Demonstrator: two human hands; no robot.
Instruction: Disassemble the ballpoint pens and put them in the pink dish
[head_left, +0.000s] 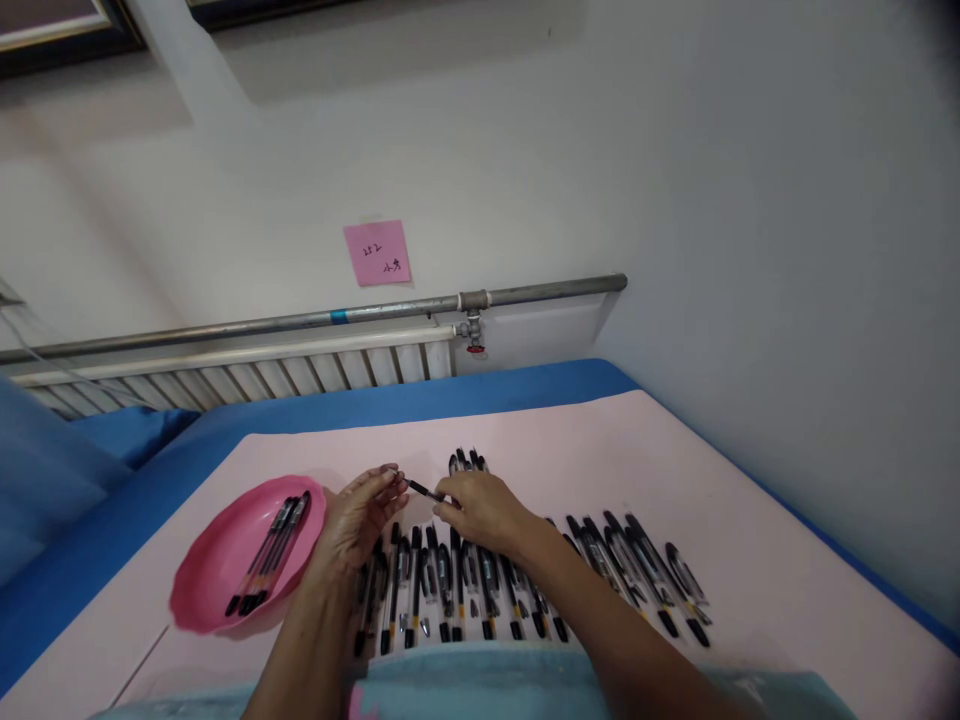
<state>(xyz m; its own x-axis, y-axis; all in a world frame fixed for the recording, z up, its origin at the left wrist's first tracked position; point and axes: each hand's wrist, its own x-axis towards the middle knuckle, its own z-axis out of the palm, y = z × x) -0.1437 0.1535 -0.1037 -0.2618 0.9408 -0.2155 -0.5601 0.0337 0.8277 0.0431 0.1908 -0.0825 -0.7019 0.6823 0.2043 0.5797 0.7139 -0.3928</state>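
Observation:
In front of me, above the pale pink surface, a slim black-and-clear pen (pixel 423 490) spans the gap between my two hands. My left hand (pixel 366 512) has its fingertips closed around the pen's left end, which they partly hide. The fingers of my right hand (pixel 484 508) pinch its other end. Below both hands lie several pen barrels (pixel 415 590) with black ends, set side by side with black-and-clear caps (pixel 469 568) and small silvery tips (pixel 424 627). Just past my right hand is a small bunch of pen parts (pixel 466 460), partly covered by it.
At the left stands a pink scalloped bowl (pixel 199 560) holding several pens (pixel 270 555). More pen parts (pixel 637 565) lie to the right, beyond my right forearm. A blue cover (pixel 525 382) edges the pink sheet, with a radiator (pixel 330 370) and a pipe (pixel 540 292) behind.

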